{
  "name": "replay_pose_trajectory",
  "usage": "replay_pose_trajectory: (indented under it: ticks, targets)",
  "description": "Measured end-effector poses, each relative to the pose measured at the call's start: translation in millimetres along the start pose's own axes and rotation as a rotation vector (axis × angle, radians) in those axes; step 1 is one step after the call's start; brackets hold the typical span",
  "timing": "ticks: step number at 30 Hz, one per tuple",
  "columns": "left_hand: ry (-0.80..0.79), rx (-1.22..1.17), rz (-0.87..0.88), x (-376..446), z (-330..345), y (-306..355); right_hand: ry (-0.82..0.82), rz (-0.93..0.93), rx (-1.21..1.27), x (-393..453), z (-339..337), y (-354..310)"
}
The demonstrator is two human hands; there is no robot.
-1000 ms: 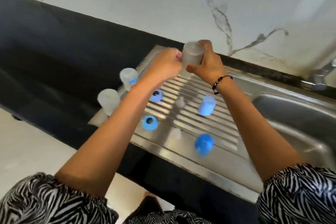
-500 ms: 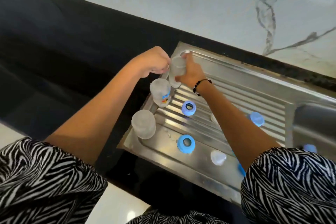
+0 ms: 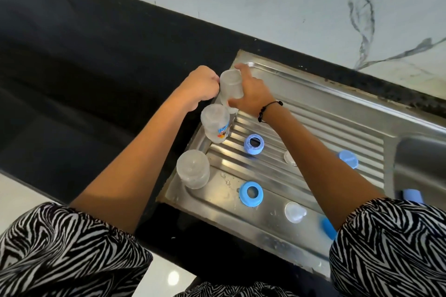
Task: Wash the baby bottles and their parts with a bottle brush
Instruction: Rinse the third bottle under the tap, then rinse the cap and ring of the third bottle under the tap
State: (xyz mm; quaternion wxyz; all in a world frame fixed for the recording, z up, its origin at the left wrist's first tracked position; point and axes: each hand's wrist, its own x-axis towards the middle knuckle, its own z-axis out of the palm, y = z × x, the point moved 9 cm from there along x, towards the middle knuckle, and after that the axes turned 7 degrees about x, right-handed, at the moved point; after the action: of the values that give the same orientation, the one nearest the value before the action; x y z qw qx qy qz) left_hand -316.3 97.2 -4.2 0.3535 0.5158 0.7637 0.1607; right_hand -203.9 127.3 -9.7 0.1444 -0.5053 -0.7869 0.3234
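Observation:
My right hand (image 3: 253, 94) grips a frosted clear baby bottle (image 3: 231, 87), held upside down at the far left corner of the steel drainboard (image 3: 313, 108). My left hand (image 3: 200, 87) is curled against the bottle's left side, touching it. Two more clear bottles stand inverted along the left edge, one with a printed label (image 3: 215, 123) and a plain one (image 3: 193, 169). Two blue screw rings (image 3: 253, 144) (image 3: 251, 193) and a clear teat (image 3: 294, 211) lie on the ridges. No brush is visible.
A blue cap (image 3: 347, 158) and another clear teat (image 3: 289, 158) lie beyond my right forearm. A blue piece (image 3: 327, 227) peeks out by my right sleeve. The sink basin (image 3: 422, 166) is at the right, with a blue object (image 3: 411, 195) at its edge. Black countertop (image 3: 96, 67) stretches left.
Both hands carried the clear bottle left and down to the drainboard's far left corner, behind the other two inverted bottles. The camera view shifted left.

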Motion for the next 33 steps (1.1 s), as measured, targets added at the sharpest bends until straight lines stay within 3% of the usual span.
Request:
replay_pose_trajectory:
  ticks: [17, 23, 29, 33]
  targets:
    - [0.011, -0.045, -0.041, -6.4, 3.7, -1.9, 0.019, -0.003, -0.04, 6.9, -0.1, 3.9]
    - [0.108, 0.0, -0.016, -18.8, -12.5, 6.5, 0.052, 0.027, -0.037, -5.8, -13.7, 2.1]
    - [0.304, 0.014, 0.073, -66.3, -47.1, 38.1, 0.117, 0.028, -0.047, -62.0, -47.2, -5.1]
    - [0.297, -0.072, 0.208, -107.0, -29.0, 73.1, 0.213, 0.013, 0.007, -113.2, -79.1, -2.6]
